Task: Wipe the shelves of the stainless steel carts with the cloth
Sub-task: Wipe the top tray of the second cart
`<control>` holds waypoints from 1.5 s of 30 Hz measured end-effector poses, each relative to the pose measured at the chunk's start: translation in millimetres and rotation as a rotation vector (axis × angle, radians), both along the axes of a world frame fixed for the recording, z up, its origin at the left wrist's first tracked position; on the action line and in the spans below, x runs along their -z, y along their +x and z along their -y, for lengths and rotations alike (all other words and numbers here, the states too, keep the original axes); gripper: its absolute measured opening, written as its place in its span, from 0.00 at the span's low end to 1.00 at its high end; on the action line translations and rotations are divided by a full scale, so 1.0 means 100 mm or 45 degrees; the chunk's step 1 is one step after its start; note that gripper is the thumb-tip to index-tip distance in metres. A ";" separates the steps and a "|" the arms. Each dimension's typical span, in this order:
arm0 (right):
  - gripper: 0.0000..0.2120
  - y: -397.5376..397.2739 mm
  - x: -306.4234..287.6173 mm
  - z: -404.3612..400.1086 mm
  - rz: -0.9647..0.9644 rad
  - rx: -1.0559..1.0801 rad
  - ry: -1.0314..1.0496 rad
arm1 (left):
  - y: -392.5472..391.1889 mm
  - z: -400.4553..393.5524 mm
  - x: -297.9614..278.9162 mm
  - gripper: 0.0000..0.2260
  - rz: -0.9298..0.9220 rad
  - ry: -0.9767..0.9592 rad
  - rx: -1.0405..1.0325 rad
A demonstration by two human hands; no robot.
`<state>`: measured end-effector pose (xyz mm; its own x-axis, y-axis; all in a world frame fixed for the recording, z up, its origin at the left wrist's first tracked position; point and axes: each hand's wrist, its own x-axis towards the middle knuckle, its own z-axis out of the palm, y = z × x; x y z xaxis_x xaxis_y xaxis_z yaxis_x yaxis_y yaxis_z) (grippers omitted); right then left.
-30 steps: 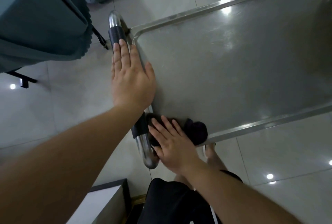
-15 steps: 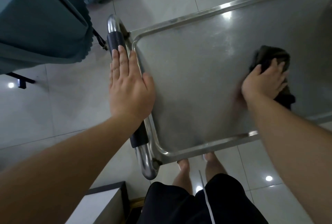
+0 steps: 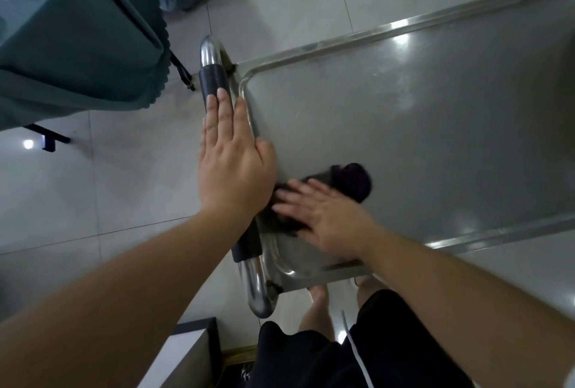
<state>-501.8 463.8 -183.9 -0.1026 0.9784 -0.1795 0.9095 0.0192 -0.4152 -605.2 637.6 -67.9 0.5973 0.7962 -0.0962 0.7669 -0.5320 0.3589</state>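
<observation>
The right hand (image 3: 326,219), flat on the dark cloth (image 3: 342,183), has swept back from the shelf's (image 3: 435,138) right side to lower centre; the open left hand (image 3: 233,163) steadies the handle (image 3: 214,79). Wiping continues.

Your view is dim and cool-toned, with a grey-green cast over everything. Light comes from overhead: small ceiling lamps show as bright spots on the glossy floor (image 3: 93,201) at the left edge and lower right, and as soft glare patches on the steel shelf (image 3: 435,138), strongest along its upper rim. Your right hand (image 3: 326,216) and the dark cloth (image 3: 351,183) under it are smeared by motion blur; your left hand (image 3: 233,163) is sharper. The wide lens bends straight edges toward the frame borders, and your forearms loom large at the bottom.
</observation>
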 end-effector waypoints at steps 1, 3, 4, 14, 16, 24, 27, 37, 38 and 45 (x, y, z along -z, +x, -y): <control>0.29 0.25 0.01 0.10 0.018 0.130 0.011 | 0.00 0.00 -0.01 0.31 -0.002 -0.007 0.000; 0.28 0.84 0.01 0.27 0.060 0.469 0.049 | 0.00 0.00 -0.02 0.31 -0.009 -0.015 -0.005; 0.28 1.16 0.01 0.33 0.074 0.680 0.050 | 0.00 0.01 -0.03 0.31 -0.011 -0.019 -0.008; 0.29 1.78 0.01 -0.57 0.045 2.022 -0.042 | 0.04 0.02 -0.08 0.30 -0.070 -0.023 -0.046; 0.29 1.02 -0.01 -0.81 0.008 1.661 0.046 | 0.05 0.03 -0.08 0.31 -0.073 -0.034 -0.056; 0.33 -0.10 0.09 -0.80 -0.069 -0.121 0.080 | 0.04 0.08 -0.07 0.31 -0.133 0.007 -0.100; 0.29 0.87 0.12 -0.67 -0.048 0.094 0.153 | 0.06 0.07 -0.06 0.32 -0.141 0.003 -0.106; 0.31 3.30 0.05 -0.74 0.125 1.884 0.010 | 0.10 0.05 -0.07 0.32 -0.150 0.001 -0.122; 0.31 3.14 0.03 -0.88 0.116 1.923 0.000 | 0.10 0.05 -0.07 0.32 -0.152 0.003 -0.120; 0.30 1.34 -0.06 -1.85 0.049 0.617 -0.036 | 0.08 0.05 -0.04 0.32 -0.146 0.053 -0.112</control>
